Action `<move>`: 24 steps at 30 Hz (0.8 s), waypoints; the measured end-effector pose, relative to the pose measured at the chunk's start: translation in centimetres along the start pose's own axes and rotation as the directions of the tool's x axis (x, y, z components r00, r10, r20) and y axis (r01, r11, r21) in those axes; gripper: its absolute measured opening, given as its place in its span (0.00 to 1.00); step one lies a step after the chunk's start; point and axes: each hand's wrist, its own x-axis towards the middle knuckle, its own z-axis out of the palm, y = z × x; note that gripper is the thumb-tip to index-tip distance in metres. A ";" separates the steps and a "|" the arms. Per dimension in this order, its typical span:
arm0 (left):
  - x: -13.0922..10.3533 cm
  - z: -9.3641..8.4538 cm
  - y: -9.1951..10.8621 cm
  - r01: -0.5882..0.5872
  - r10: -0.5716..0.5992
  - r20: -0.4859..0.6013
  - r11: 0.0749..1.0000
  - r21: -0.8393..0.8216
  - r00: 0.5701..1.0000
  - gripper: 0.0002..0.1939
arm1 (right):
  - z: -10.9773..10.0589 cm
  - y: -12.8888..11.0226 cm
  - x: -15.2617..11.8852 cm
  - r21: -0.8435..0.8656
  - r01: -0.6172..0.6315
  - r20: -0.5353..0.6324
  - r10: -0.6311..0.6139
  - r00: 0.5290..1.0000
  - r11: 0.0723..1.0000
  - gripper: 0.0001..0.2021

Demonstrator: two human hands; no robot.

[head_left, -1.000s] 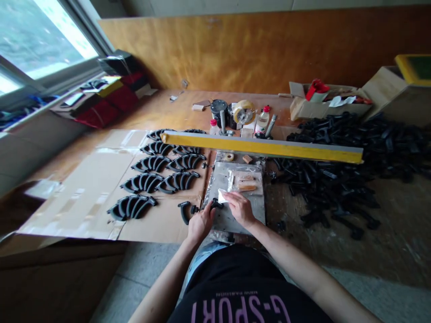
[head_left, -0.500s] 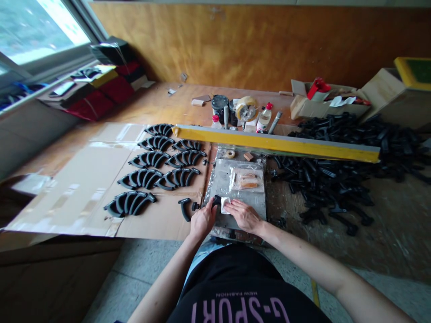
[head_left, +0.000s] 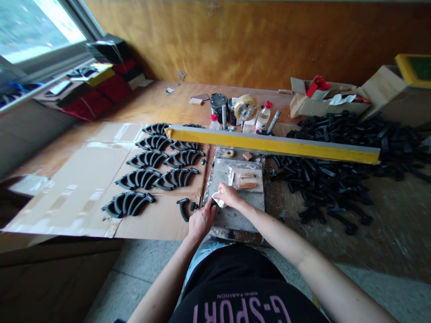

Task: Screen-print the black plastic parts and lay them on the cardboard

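Part (head_left: 213,204) and cloth (head_left: 219,200) appear to meet over the left edge of the plate (head_left: 249,216), towards its near left corner. I have the part closed in my left hand (head_left: 201,220), with only a short black end showing past it. My right hand (head_left: 229,196) pinches the cloth, bunched white against that end. How firmly my left hand bears down I cannot tell: if the hold is slack, a hard push from the cloth could twist the part loose and send it off the plate's near edge to the floor (head_left: 134,264). The cloth also covers what it presses on, so it could snag there unseen.

Just beside my left hand, at the cardboard's (head_left: 77,179) right edge, sits a black knob (head_left: 194,206); whether it belongs to my part I cannot tell. A lone part (head_left: 183,211) lies near it, by the cardboard's near right corner, and an outward swing of my left hand could knock it askew. On the plate's far half a bag (head_left: 247,180) lies near my right hand, which could drag it if it sweeps wide. Beyond the plate's middle, the bar (head_left: 276,144) could catch a hand reaching far.
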 end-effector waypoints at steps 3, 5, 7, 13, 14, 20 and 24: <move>0.0 0.2 -0.1 -0.016 0.016 -0.031 1.000 -0.003 0.999 0.27 | -0.8 0.6 -0.3 -0.059 0.024 0.119 -0.017 0.993 0.998 0.13; 0.1 0.5 -0.2 -0.021 0.020 -0.050 1.000 -0.005 0.999 0.26 | -1.4 1.5 -1.3 -0.122 0.037 0.171 -0.016 0.985 0.992 0.12; 0.1 0.6 -0.3 -0.016 0.016 -0.052 1.000 -0.007 0.999 0.26 | -2.1 2.8 -2.7 -0.163 0.035 0.221 0.002 0.975 0.986 0.11; 0.2 0.6 -0.3 -0.004 0.004 -0.025 1.000 0.003 1.000 0.27 | -6.3 9.0 -5.9 0.124 -0.067 0.260 0.033 0.965 0.990 0.11; 0.2 0.6 -0.3 -0.003 0.003 -0.016 1.000 0.008 1.000 0.27 | -7.1 10.0 -6.0 0.188 -0.114 0.255 0.064 0.965 0.976 0.11; 0.5 0.3 0.1 0.024 -0.024 0.017 0.999 0.035 1.000 0.27 | -7.1 8.4 -3.5 0.313 -0.041 0.083 0.015 0.996 0.949 0.11; 0.4 -0.1 0.5 0.049 -0.049 0.045 0.999 -0.005 0.998 0.26 | -3.8 2.6 -0.3 0.165 0.099 0.152 -0.124 0.981 0.981 0.08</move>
